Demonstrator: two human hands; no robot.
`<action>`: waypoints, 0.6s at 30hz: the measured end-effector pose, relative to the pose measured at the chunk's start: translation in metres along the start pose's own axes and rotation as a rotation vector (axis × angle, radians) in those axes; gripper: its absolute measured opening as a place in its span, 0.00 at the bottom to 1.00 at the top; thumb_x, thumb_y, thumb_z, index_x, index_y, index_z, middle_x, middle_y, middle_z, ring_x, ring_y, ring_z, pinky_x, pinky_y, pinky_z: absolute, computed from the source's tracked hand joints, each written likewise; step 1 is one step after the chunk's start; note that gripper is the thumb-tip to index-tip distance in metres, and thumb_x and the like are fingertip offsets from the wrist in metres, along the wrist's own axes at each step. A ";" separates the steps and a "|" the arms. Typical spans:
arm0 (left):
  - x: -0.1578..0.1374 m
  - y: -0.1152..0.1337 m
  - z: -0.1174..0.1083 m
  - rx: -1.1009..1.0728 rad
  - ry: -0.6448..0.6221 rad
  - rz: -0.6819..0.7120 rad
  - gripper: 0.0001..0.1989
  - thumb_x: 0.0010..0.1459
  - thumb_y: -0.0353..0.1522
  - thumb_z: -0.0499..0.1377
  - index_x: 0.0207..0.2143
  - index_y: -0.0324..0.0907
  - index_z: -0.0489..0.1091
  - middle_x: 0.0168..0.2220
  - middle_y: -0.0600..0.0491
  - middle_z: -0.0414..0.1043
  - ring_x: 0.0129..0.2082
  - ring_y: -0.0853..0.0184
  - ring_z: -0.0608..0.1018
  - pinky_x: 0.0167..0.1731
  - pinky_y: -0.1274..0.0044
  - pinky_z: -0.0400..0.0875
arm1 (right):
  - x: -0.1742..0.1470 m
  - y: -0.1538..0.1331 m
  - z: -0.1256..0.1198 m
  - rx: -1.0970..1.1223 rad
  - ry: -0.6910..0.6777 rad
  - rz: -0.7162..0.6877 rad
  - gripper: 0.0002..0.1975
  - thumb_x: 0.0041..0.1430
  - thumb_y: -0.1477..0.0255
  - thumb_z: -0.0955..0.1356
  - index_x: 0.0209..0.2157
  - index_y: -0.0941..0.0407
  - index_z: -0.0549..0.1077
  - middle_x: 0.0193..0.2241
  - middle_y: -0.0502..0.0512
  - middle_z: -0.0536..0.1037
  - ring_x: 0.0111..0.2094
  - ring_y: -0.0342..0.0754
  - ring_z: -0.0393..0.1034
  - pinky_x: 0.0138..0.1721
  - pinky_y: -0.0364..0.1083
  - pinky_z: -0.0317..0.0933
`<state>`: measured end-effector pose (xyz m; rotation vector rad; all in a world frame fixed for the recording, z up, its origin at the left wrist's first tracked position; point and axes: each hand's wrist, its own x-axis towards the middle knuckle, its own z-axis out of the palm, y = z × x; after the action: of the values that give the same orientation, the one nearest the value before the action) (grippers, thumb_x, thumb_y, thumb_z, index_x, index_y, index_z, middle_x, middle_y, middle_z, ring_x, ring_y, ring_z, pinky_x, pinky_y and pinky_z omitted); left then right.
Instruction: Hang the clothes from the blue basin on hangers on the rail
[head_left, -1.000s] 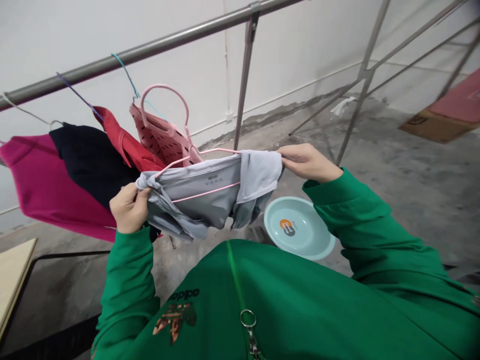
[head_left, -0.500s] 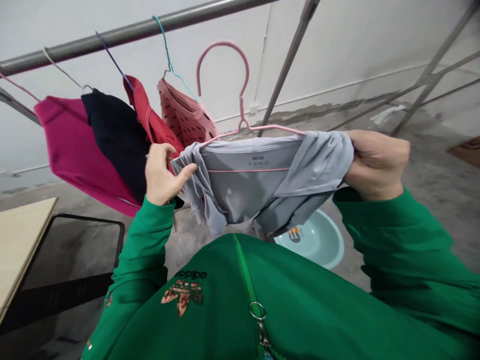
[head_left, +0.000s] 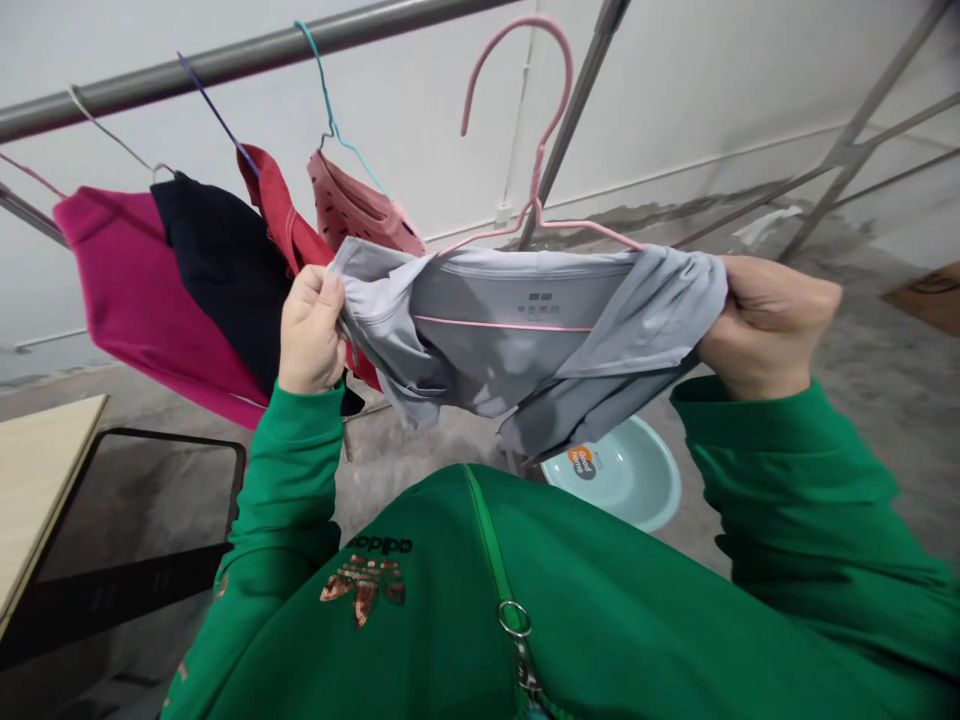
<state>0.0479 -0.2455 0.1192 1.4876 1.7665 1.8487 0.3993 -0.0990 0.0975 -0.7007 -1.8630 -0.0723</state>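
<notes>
A light grey shirt (head_left: 495,350) is stretched between my two hands, with a pink hanger (head_left: 535,200) inside its neck opening. The hanger's hook points up and is off the rail; its lower bar shows across the inside of the collar. My left hand (head_left: 311,330) pinches the shirt's left shoulder and sleeve between thumb and fingers. At the other end, my right hand (head_left: 772,320) is closed around the right shoulder cloth, its fingertips hidden behind the fabric. Both of the hanger's shoulder ends are covered by the shirt.
A metal rail (head_left: 247,65) runs overhead, carrying a magenta garment (head_left: 142,280), a dark one (head_left: 217,260), a red one (head_left: 285,220) and a pink spotted one (head_left: 360,210). A pale blue basin (head_left: 645,480) stands on the floor. At left is a wooden tabletop (head_left: 45,470).
My left hand has closed its thumb on the shirt's left side and pulled it outward, spreading the cloth. The hanger's hook has shifted up and right; my right hand has moved slightly right.
</notes>
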 end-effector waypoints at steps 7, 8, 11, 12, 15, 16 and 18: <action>-0.029 0.014 0.020 0.195 -0.080 0.105 0.19 0.59 0.51 0.53 0.37 0.46 0.60 0.32 0.53 0.63 0.32 0.67 0.75 0.30 0.74 0.73 | 0.003 -0.003 -0.001 -0.061 0.011 0.077 0.12 0.50 0.68 0.62 0.28 0.57 0.76 0.21 0.56 0.74 0.25 0.47 0.70 0.27 0.44 0.61; -0.032 0.012 0.024 0.185 -0.063 0.111 0.18 0.58 0.50 0.54 0.38 0.46 0.60 0.32 0.53 0.63 0.32 0.67 0.76 0.30 0.74 0.73 | 0.004 -0.002 -0.002 -0.062 0.025 0.087 0.12 0.50 0.67 0.63 0.27 0.57 0.76 0.20 0.55 0.72 0.24 0.47 0.68 0.27 0.44 0.61; -0.037 0.002 0.038 0.045 -0.186 0.039 0.22 0.55 0.48 0.59 0.44 0.48 0.56 0.33 0.55 0.64 0.27 0.70 0.75 0.26 0.76 0.72 | 0.006 0.000 -0.006 -0.096 0.104 0.087 0.13 0.50 0.66 0.63 0.25 0.58 0.75 0.17 0.53 0.67 0.21 0.44 0.64 0.25 0.44 0.57; -0.039 -0.001 0.043 -0.023 -0.269 -0.012 0.24 0.54 0.48 0.60 0.46 0.48 0.55 0.33 0.56 0.64 0.25 0.72 0.74 0.23 0.78 0.72 | 0.007 0.001 -0.007 -0.104 0.122 0.079 0.12 0.50 0.66 0.63 0.26 0.58 0.75 0.17 0.52 0.66 0.21 0.44 0.63 0.24 0.44 0.57; -0.047 -0.010 0.053 -0.173 -0.527 -0.153 0.25 0.53 0.45 0.61 0.46 0.46 0.54 0.32 0.56 0.66 0.21 0.75 0.72 0.20 0.79 0.70 | 0.006 0.006 -0.010 -0.099 0.163 0.041 0.11 0.50 0.68 0.63 0.27 0.58 0.76 0.17 0.52 0.67 0.21 0.43 0.63 0.24 0.44 0.56; -0.049 -0.013 0.054 -0.181 -0.606 -0.181 0.24 0.53 0.43 0.62 0.46 0.45 0.56 0.32 0.56 0.66 0.22 0.74 0.72 0.21 0.79 0.71 | 0.006 0.007 -0.011 -0.093 0.172 0.033 0.11 0.49 0.69 0.64 0.27 0.58 0.77 0.17 0.52 0.66 0.21 0.43 0.63 0.24 0.44 0.56; -0.052 -0.020 0.053 -0.136 -0.707 -0.194 0.23 0.53 0.41 0.62 0.46 0.42 0.58 0.34 0.54 0.68 0.25 0.73 0.74 0.26 0.78 0.72 | 0.006 0.009 -0.013 -0.098 0.191 0.038 0.11 0.49 0.68 0.64 0.26 0.58 0.76 0.17 0.51 0.65 0.21 0.43 0.61 0.24 0.44 0.55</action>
<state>0.1022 -0.2418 0.0647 1.5783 1.3470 1.1163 0.4133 -0.0941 0.1054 -0.7696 -1.6713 -0.2005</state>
